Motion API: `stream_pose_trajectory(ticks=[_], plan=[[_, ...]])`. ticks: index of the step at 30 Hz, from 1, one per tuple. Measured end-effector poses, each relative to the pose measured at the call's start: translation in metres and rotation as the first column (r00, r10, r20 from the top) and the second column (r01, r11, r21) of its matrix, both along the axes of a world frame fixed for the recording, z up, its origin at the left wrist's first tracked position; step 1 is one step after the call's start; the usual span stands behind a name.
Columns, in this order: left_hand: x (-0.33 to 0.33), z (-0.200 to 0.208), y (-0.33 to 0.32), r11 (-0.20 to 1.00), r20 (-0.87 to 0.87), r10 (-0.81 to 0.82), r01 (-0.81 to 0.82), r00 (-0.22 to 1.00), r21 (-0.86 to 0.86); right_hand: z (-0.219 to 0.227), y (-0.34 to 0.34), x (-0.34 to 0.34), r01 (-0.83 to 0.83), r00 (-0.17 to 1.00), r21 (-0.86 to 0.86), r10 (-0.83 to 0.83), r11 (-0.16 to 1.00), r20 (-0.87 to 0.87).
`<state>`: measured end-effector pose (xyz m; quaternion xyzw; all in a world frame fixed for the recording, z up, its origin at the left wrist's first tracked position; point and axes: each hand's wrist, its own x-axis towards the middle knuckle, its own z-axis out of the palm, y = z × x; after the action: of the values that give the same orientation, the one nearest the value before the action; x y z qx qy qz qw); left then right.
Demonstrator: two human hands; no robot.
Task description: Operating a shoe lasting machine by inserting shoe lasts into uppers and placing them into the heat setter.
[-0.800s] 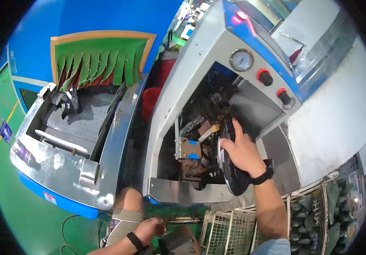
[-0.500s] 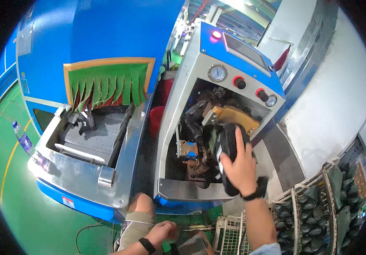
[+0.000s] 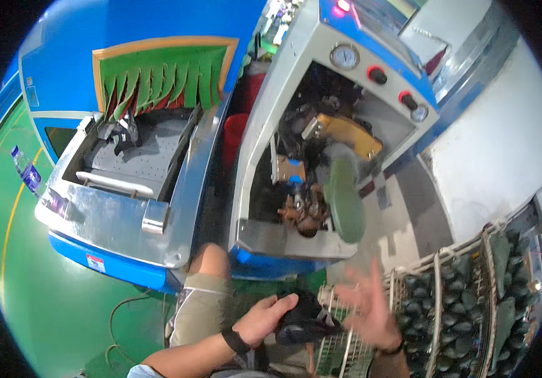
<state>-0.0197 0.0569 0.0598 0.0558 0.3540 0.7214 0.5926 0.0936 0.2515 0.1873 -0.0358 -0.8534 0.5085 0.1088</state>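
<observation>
Right hand (image 3: 368,309) has come off the shoe (image 3: 344,200) it was pressing into the machine (image 3: 296,101) a moment ago & dropped back low, well below the machine's opening. It's blurred w/ motion, fingers spread wide, gripping nothing. That shoe sits alone in the machine opening now, green sole facing out, upside down on the fixture, just right of the brown clamp parts. Nobody touching it, so judging by that, the loading step looks done for this one.

Left hand (image 3: 264,318) has come up vs. before, when it hung low near the knee (image 3: 211,264). Now curled around a dark shoe (image 3: 302,322), fingers closed over its top, held below the machine's front edge, just left of the wire rack (image 3: 346,302). Right hand is just beside this dark shoe but I can't tell if it's touching.

Below-right of the machine: wire rack rows packed w/ more dark shoes (image 3: 460,302), soles showing. Left of the machine, apart from it: a second unit w/ a steel tray (image 3: 126,189) & green fringe curtain (image 3: 157,75) at its mouth. Red pilot light lit on the machine's top; a round gauge & red knobs on its front panel.
</observation>
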Motion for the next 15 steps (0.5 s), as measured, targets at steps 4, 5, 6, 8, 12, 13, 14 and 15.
stream_pose_trajectory(ticks=[4, 5, 6, 8, 12, 13, 14, 15], plan=[[-0.001, 0.016, -0.026, 0.979, -0.555, 0.045, -0.146, 0.831, -0.139, 0.019, 0.024, -0.109, 0.048, 0.999, -0.882, -0.032, 0.469, 0.037], [-0.003, 0.025, -0.027, 0.976, -0.573, 0.058, -0.166, 0.817, -0.137, 0.020, 0.034, -0.137, 0.100, 0.995, -0.956, -0.046, 0.276, 0.091], [-0.005, 0.033, -0.031, 0.974, -0.578, 0.032, -0.155, 0.815, -0.165, 0.021, 0.032, -0.157, 0.121, 0.987, -0.948, -0.135, 0.294, 0.084], [-0.008, 0.040, -0.038, 0.958, -0.618, -0.068, -0.122, 0.783, -0.261, 0.021, 0.025, -0.171, 0.130, 0.973, -0.930, -0.226, 0.342, 0.053], [0.001, 0.024, -0.041, 0.941, -0.588, -0.162, -0.054, 0.793, -0.333, 0.006, 0.036, -0.109, -0.032, 0.982, -0.820, -0.136, 0.571, -0.133], [0.004, 0.015, -0.040, 0.944, -0.590, -0.174, -0.038, 0.788, -0.329, -0.013, 0.039, -0.084, -0.006, 0.977, -0.818, -0.170, 0.575, -0.127], [0.004, 0.006, -0.041, 0.936, -0.621, -0.219, -0.016, 0.753, -0.350, -0.042, 0.042, -0.059, 0.137, 0.937, -0.594, -0.299, 0.793, -0.183], [0.011, -0.013, -0.041, 0.951, -0.615, -0.164, -0.041, 0.771, -0.305, -0.070, 0.045, -0.031, 0.314, 0.876, -0.303, -0.398, 0.900, -0.273]])
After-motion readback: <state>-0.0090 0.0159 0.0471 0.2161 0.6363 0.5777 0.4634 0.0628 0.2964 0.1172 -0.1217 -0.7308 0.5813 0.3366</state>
